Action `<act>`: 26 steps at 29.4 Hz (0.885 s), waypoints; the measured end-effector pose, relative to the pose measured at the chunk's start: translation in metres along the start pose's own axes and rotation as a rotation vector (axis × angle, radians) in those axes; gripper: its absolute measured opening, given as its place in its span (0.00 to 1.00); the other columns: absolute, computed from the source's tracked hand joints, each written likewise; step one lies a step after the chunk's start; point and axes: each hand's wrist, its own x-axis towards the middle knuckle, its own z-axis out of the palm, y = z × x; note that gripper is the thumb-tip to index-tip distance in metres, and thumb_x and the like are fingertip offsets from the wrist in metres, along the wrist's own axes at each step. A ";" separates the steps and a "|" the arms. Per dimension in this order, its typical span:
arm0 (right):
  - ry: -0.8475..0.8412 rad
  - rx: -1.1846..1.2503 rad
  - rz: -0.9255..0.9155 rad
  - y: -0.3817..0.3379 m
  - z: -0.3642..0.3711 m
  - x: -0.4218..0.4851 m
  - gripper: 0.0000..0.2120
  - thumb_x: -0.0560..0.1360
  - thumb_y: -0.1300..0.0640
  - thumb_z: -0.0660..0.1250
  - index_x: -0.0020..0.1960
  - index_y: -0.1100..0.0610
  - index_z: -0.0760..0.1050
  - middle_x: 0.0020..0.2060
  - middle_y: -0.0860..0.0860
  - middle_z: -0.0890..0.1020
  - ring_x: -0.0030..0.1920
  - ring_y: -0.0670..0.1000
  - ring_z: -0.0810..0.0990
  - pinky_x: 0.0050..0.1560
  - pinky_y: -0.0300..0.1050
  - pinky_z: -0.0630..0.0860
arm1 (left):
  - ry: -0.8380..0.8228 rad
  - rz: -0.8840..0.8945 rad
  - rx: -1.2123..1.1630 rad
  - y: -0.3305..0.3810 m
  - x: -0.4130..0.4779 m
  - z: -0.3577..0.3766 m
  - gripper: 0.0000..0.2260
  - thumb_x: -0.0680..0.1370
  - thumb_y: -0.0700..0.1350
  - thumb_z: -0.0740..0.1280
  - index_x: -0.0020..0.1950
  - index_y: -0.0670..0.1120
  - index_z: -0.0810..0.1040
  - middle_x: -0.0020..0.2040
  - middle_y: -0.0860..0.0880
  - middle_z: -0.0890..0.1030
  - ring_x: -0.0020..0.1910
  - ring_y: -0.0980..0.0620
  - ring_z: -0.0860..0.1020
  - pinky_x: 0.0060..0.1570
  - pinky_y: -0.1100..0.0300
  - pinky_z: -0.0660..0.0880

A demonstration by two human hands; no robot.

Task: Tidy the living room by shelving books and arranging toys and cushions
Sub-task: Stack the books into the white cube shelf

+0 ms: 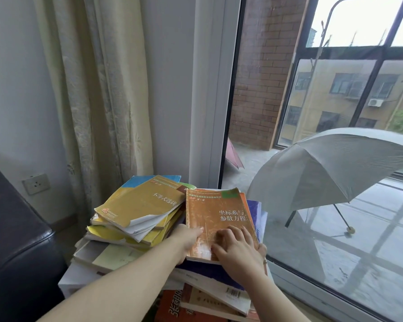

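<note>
Grip: left hand (188,238) and right hand (239,251), 2 tight on 1 orange book (209,212) atop 1 book heap (107,254)

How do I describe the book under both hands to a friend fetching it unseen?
By the glass door, right of the curtain, sits a book pile. Topmost on its right lies the orange book, held by left hand and right hand. Its top neighbour is a yellow book.

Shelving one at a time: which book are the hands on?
The orange book, topping the right stack: left hand and right hand both hold it; the yellow book alongside is untouched.
</note>
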 end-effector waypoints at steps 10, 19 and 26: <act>0.155 0.501 0.342 0.010 -0.009 -0.004 0.32 0.71 0.40 0.66 0.70 0.51 0.63 0.70 0.52 0.66 0.68 0.54 0.68 0.68 0.56 0.65 | 0.072 0.354 0.111 0.005 -0.030 -0.008 0.18 0.77 0.50 0.67 0.61 0.43 0.66 0.59 0.48 0.74 0.57 0.48 0.74 0.58 0.54 0.73; -0.001 1.553 0.466 -0.003 -0.045 -0.005 0.32 0.65 0.44 0.75 0.63 0.59 0.73 0.49 0.60 0.84 0.45 0.61 0.84 0.39 0.51 0.80 | -0.159 0.602 0.016 0.025 -0.079 -0.068 0.14 0.75 0.46 0.70 0.58 0.46 0.74 0.50 0.46 0.82 0.49 0.47 0.81 0.53 0.49 0.79; 0.459 1.558 0.123 -0.045 -0.066 -0.014 0.17 0.71 0.57 0.73 0.57 0.55 0.73 0.47 0.54 0.82 0.44 0.54 0.83 0.35 0.45 0.79 | -0.103 0.737 0.027 0.034 -0.091 -0.103 0.12 0.76 0.43 0.68 0.52 0.55 0.67 0.51 0.53 0.77 0.49 0.56 0.78 0.45 0.67 0.76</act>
